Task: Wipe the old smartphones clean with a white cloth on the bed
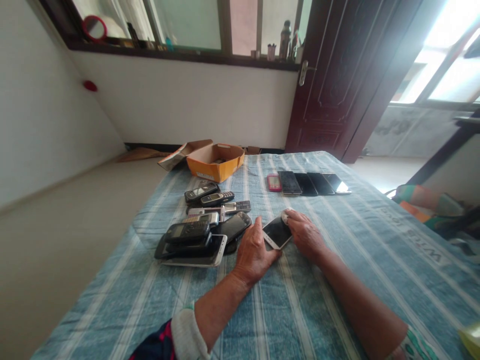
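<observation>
A white-framed smartphone [278, 233] with a dark screen lies face up on the striped cloth between my hands. My left hand [252, 254] grips it, fingers along its left side and thumb by its near corner. Pinched in the fingers of my right hand [306, 236] is a small white wad, perhaps tissue or cloth [284, 217], pressed on the far right part of the screen. Just left of my left hand is a pile of old mobile phones [187, 231], keypad and touchscreen types, with a black touchscreen phone [235, 225] closest to my fingers.
Beyond the pile stands an open orange cardboard box [215, 172], its lid [183, 155] leaning beside it. A row of flat dark phones [307, 184] lies at the far right, a small pink-edged item [274, 183] at its left end. Blue striped cloth [300, 310] covers the surface.
</observation>
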Available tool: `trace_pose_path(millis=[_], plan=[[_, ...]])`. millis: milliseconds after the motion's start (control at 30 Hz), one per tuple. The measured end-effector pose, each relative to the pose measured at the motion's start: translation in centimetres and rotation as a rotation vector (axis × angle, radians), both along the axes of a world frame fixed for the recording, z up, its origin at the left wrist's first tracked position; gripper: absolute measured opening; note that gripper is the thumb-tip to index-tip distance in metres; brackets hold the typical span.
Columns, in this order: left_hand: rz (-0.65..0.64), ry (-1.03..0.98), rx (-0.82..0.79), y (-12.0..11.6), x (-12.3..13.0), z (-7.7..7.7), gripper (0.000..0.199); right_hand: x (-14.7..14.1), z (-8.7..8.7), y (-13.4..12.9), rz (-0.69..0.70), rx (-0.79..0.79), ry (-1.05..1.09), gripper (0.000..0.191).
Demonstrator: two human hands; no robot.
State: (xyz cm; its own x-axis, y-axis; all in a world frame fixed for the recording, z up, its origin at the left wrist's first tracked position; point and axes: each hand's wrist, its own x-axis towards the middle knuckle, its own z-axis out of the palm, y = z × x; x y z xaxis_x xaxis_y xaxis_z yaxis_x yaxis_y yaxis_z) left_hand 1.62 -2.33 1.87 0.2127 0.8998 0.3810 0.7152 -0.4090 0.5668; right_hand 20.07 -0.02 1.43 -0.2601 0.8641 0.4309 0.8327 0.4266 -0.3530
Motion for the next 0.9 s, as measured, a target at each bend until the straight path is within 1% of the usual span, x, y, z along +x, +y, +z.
trace_pose_path(millis=[67, 167, 300, 467, 533, 600, 667, 733, 800, 900], plan=[[0.0, 0.002, 0.004, 0.0, 0.0, 0.0, 0.092, 0.4, -0.2, 0.1, -0.05, 0.001, 0.014, 0.032], [0.002, 0.007, 0.002, 0.1, 0.0, 0.0, 0.093, 0.2, -0.4, -0.1, -0.015, 0.012, 0.043, 0.032], [-0.005, -0.003, 0.006, 0.2, -0.1, -0.3, 0.093, -1.3, -0.2, -1.1, 0.139, 0.027, 0.072, 0.031], [-0.012, -0.011, 0.034, 0.4, -0.3, -0.8, 0.088, -2.8, 0.8, -2.2, 0.359, 0.029, 0.074, 0.031], [-0.016, -0.001, 0.051, 0.4, -0.4, -0.9, 0.087, -3.0, 1.1, -2.4, 0.414, 0.037, 0.07, 0.033], [-0.017, 0.005, 0.058, 0.5, -0.4, -0.9, 0.087, -3.0, 1.2, -2.4, 0.429, 0.038, 0.044, 0.035], [-0.012, 0.002, 0.052, 0.5, -0.4, -0.7, 0.087, -2.9, 1.1, -2.2, 0.399, 0.037, 0.01, 0.035], [-0.013, 0.004, 0.046, 0.5, -0.3, -0.5, 0.088, -2.5, 0.9, -1.8, 0.325, 0.038, -0.016, 0.033], [-0.013, 0.025, 0.046, 0.5, -0.2, -0.3, 0.089, -1.9, 0.6, -1.2, 0.208, 0.041, -0.021, 0.031], [-0.005, 0.059, 0.058, 0.4, -0.1, -0.1, 0.087, -0.2, 0.3, -0.3, -0.002, 0.026, -0.015, 0.032]])
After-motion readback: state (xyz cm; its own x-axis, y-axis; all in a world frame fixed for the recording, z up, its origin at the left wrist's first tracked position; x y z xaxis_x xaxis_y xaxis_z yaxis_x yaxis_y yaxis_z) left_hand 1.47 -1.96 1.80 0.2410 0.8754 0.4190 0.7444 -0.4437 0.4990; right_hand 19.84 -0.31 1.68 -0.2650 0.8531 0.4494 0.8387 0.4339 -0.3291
